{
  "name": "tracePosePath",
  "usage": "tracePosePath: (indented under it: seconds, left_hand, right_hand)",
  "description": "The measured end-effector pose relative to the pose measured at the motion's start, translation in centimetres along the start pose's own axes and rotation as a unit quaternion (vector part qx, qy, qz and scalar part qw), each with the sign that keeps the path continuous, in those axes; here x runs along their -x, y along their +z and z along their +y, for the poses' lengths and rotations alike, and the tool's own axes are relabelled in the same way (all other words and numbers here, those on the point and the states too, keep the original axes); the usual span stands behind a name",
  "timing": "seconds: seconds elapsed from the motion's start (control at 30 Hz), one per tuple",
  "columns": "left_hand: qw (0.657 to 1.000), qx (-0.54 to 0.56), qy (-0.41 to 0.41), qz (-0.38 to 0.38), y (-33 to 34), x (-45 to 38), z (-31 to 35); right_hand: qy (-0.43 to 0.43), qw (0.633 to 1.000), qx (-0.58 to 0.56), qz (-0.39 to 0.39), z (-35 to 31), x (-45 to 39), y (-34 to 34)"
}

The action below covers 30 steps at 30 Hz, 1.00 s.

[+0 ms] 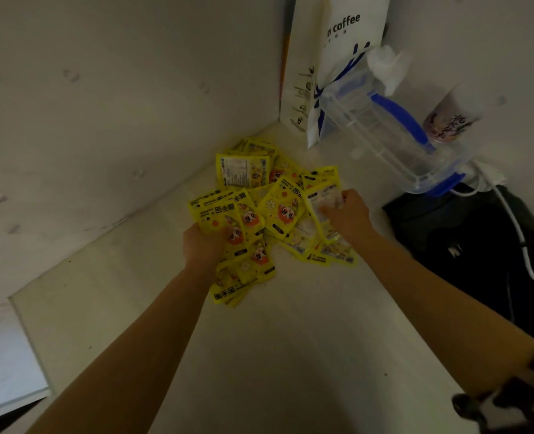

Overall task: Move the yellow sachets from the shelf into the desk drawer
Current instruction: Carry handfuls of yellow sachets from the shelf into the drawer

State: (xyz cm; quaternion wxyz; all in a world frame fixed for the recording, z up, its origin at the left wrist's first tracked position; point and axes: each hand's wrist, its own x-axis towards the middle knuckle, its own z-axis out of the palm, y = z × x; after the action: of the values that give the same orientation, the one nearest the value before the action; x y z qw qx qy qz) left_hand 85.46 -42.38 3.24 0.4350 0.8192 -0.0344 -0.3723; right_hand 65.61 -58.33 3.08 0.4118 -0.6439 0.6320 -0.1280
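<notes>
White shelf boards are meeting a pale wall, with a coffee bag and a clear lidded box standing near the corner; the yellow sachets are lying heaped on the shelf between both hands. The left hand is curling round a fan of them, the right hand pinching a few. They are looking light, thin and slippery, likely sliding apart, so gripping the stacked edges seems wisest

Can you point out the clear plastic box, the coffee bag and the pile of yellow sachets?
clear plastic box (394, 142): head view, its see-through side.
coffee bag (343, 36): head view, white printed front.
yellow sachets (282, 208): head view, top sachet in the pile.
</notes>
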Motion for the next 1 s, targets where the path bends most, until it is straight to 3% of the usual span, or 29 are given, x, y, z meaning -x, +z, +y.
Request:
tracePosePath:
  seconds: [0.3, 0.47, 1.0]
  left_hand:
    - [0.999, -0.009, -0.015, 0.037, 2.1, -0.3, 0.2]
    - [0.998, -0.019, -0.028, 0.046, 2.6, -1.0, 0.6]
    - [0.997, -0.012, 0.048, 0.059, 3.3, -0.3, 1.6]
  right_hand:
    - [0.058, 0.998, 0.014, 0.013, -0.4, -4.8, 0.9]
    - [0.081, 0.993, 0.087, -0.003, -0.4, -5.3, 1.8]
    - [0.057, 0.986, 0.157, -0.008, -0.8, -5.4, 2.0]
